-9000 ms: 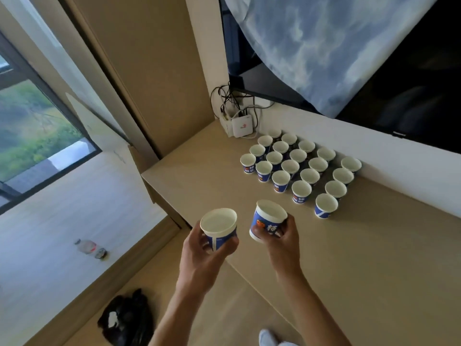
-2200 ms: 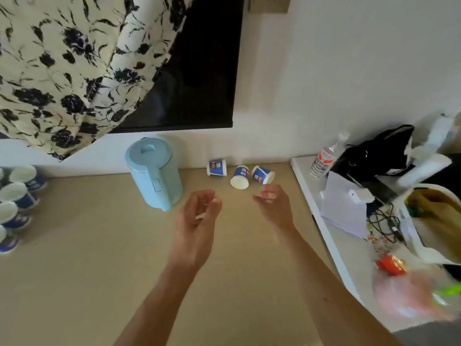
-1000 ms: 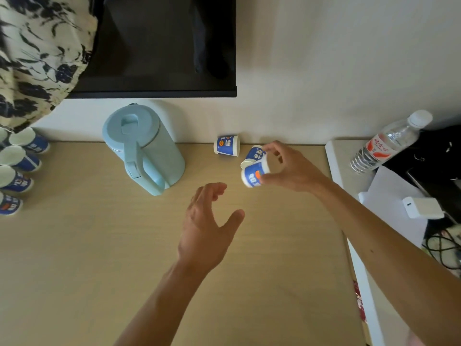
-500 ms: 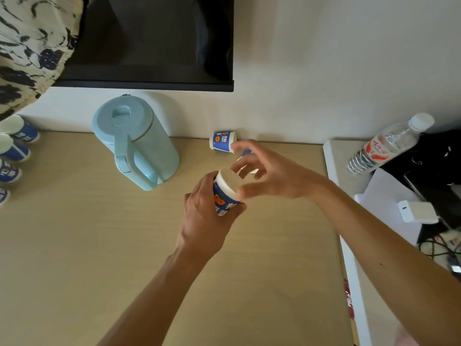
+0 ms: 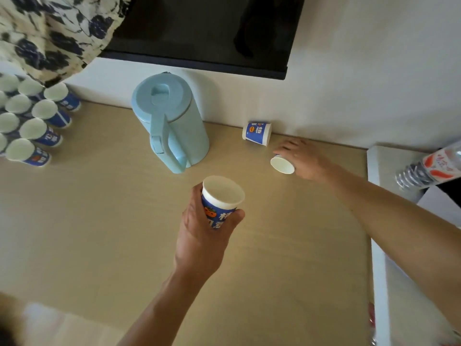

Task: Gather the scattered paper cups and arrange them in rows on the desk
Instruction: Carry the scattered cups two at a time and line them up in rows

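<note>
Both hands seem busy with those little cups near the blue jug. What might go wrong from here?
The right hand is closing on a tipped cup lying on its side; it may roll away along the desk if nudged. The last loose cup lies on its side by the wall, so a sweeping wrist might knock it too. Carrying the held cup in the left hand back to the cup rows means passing the kettle, which an arm might bump.

Pale wooden desk (image 5: pixel 99 233) against white wall; pale blue kettle (image 5: pixel 172 121) upright, rows of upright paper cups (image 5: pixel 32 126) far left, tipped cup (image 5: pixel 257 133) near wall
</note>
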Available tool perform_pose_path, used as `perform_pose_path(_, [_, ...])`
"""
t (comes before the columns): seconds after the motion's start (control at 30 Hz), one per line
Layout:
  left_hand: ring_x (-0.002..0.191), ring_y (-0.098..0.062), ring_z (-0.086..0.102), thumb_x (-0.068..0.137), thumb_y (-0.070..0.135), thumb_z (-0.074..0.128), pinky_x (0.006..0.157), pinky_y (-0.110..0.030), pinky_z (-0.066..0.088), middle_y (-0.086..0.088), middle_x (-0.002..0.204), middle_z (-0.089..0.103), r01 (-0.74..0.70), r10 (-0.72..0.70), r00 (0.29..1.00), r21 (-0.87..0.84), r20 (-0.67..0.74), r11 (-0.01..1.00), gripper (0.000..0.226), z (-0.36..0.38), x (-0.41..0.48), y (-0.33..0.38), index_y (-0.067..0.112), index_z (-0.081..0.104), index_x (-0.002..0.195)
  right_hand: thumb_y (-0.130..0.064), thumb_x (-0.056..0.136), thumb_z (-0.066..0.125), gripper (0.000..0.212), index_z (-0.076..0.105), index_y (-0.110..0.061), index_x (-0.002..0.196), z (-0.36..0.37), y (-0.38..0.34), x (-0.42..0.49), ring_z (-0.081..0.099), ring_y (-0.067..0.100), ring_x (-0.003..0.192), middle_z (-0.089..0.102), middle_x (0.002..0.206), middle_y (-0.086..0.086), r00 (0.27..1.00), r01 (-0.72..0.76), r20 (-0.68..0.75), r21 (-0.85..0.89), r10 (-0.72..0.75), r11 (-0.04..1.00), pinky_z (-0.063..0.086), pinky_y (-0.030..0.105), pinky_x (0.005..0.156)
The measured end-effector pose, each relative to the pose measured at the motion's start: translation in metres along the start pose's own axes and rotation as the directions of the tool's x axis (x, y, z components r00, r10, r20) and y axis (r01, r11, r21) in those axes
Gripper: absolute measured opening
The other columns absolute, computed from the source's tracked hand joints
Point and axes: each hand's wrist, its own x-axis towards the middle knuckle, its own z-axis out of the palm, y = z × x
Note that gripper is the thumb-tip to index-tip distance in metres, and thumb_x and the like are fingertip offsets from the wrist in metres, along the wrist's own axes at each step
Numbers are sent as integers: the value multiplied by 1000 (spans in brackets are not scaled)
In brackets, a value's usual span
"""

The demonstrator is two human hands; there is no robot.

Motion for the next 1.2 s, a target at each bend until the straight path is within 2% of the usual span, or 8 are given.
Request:
perform_pose_path(0.2, [91, 11, 60, 75, 29, 85, 68, -1, 43, 27, 97, 65, 16, -18, 998, -45, -58, 999, 52, -25, -9, -8, 43, 46, 108, -32, 69, 86, 71, 57, -27, 134, 10, -33, -13, 59, 22, 122, 64, 130, -6, 984, -132, -75, 282, 159, 950, 37, 36, 99])
perform_pose_path(0.33, [89, 8, 62, 79, 31, 81, 67, -2, 44, 25, 96, 66, 54, -68, 988, -96, -141, 994, 47, -57, -22, -20, 46, 46, 108, -27, 64, 92, 63, 62, -28, 119, -11, -108, -42, 65, -2, 85, 70, 99, -17, 914, -97, -123, 859, 386, 503, 46, 10, 74])
perform_pose_path(0.43, [91, 10, 61, 83, 32, 78, 68, -2, 43, 23, 98, 64, 82, -112, 971, -145, -211, 986, 44, -83, -31, -35, 36, 48, 115, -24, 66, 91, 61, 60, -28, 118, -29, -176, -61, 66, -3, 84, 71, 100, -20, 903, 27, -113, 978, 414, 207, 49, 10, 73])
perform_pose_path(0.53, [94, 10, 59, 83, 36, 76, 68, -8, 43, 29, 102, 60, 68, -118, 949, -176, -293, 982, 44, -123, -45, -49, 38, 47, 116, -22, 66, 88, 57, 59, -29, 115, -56, -241, -72, 69, 9, 89, 70, 104, -15, 889, 125, -135, 991, 437, 51, 54, 19, 75])
perform_pose_path(0.67, [98, 2, 58, 80, 36, 78, 73, -15, 42, 20, 104, 59, 40, -119, 906, -198, -407, 979, 43, -182, -67, -67, 45, 49, 110, -13, 70, 87, 51, 61, -32, 110, -102, -316, -79, 69, 14, 88, 70, 103, -9, 870, 222, -189, 975, 456, -20, 56, 23, 75])
perform_pose_path(0.9, [95, 4, 56, 77, 27, 84, 75, -3, 42, 11, 102, 51, -72, -63, 828, -217, -558, 974, 43, -284, -108, -98, 39, 55, 107, -26, 61, 84, 52, 62, -29, 108, -183, -439, -86, 70, 13, 91, 70, 103, -8, 858, 326, -282, 945, 429, -30, 55, 23, 76])
perform_pose_path(1.03, [96, -2, 58, 76, 30, 85, 76, -10, 45, 13, 102, 54, -118, -59, 805, -256, -590, 959, 46, -344, -130, -121, 52, 52, 100, -27, 61, 84, 53, 61, -27, 109, -206, -518, -89, 70, 17, 92, 71, 103, -6, 872, 351, -319, 936, 371, -18, 56, 29, 81])
perform_pose_path(1.2, [97, -4, 61, 70, 39, 84, 81, -26, 52, 8, 106, 58, -152, -62, 799, -301, -597, 941, 44, -415, -153, -156, 38, 60, 106, -30, 59, 85, 56, 62, -28, 110, -211, -607, -80, 71, 16, 94, 72, 104, -6, 878, 365, -331, 930, 345, -36, 56, 30, 81])
